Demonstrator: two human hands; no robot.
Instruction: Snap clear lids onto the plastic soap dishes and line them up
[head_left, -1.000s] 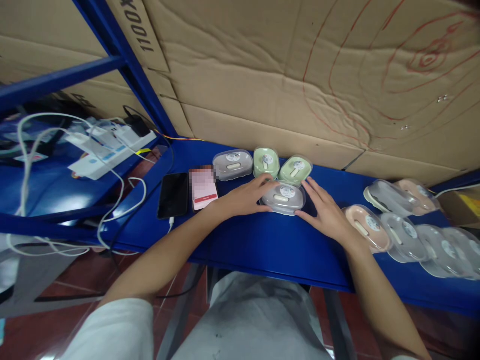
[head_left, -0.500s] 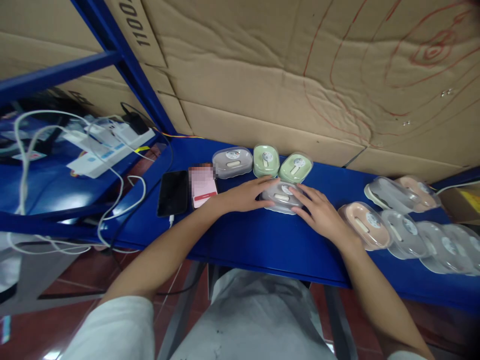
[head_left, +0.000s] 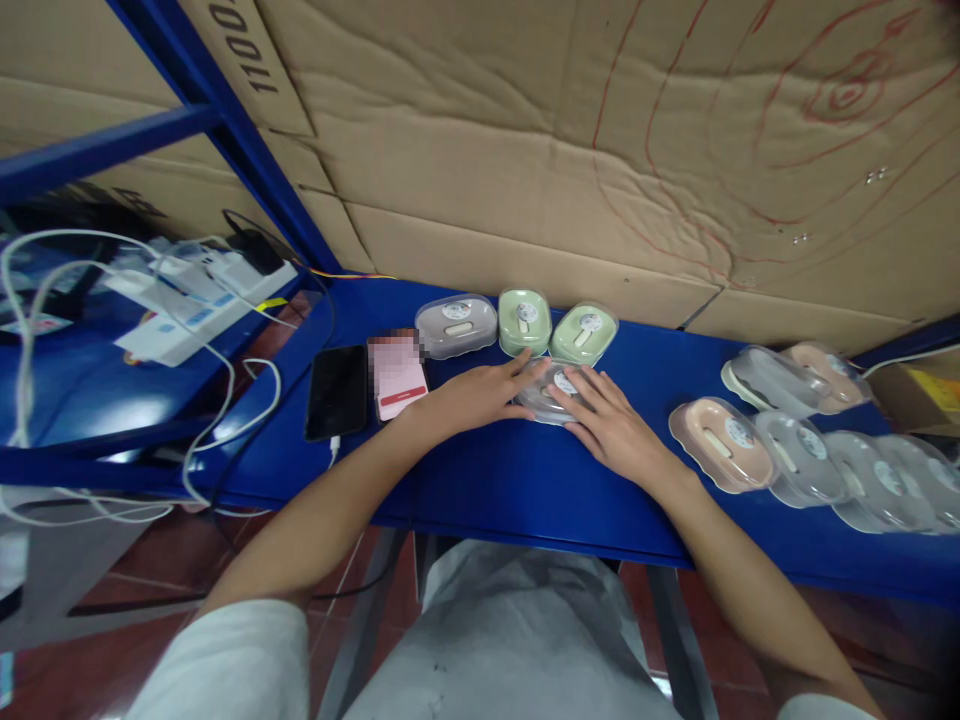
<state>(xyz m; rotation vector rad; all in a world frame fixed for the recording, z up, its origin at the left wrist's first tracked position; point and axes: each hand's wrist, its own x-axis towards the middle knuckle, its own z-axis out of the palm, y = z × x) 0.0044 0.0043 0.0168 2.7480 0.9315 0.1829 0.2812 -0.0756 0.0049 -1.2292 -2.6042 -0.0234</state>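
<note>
Here, your left hand point(head_left: 484, 394) is curving around the left end of a grey container point(head_left: 543, 401), fingers spread, while your right hand point(head_left: 619, 428) is lying over its right side, unclenched; two green containers point(head_left: 524, 336) are sitting just beyond, a peach container point(head_left: 722, 445) rightward on the tabletop point(head_left: 465, 490)
</note>
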